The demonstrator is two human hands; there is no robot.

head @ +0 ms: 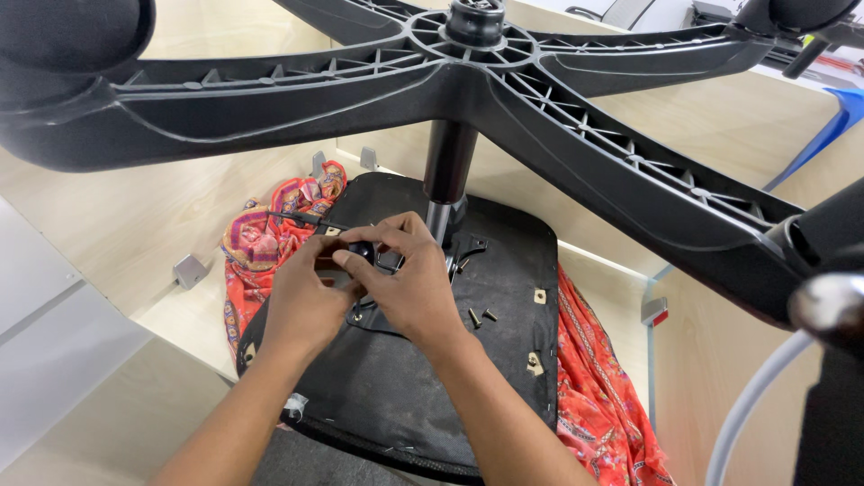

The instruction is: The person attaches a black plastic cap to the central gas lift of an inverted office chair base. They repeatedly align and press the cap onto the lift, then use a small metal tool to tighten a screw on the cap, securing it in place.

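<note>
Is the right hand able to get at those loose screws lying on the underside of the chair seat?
Probably yes: the loose screws lie in the open on the seat underside, just beside the right hand, with nothing covering them.

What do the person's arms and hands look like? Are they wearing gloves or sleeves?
No gloves and no sleeves show. The left hand and the right hand are both bare, and both forearms are bare all the way to the bottom edge of the picture. No rings, watch or bracelets can be seen on them. The fingernails are short and plain.
</note>
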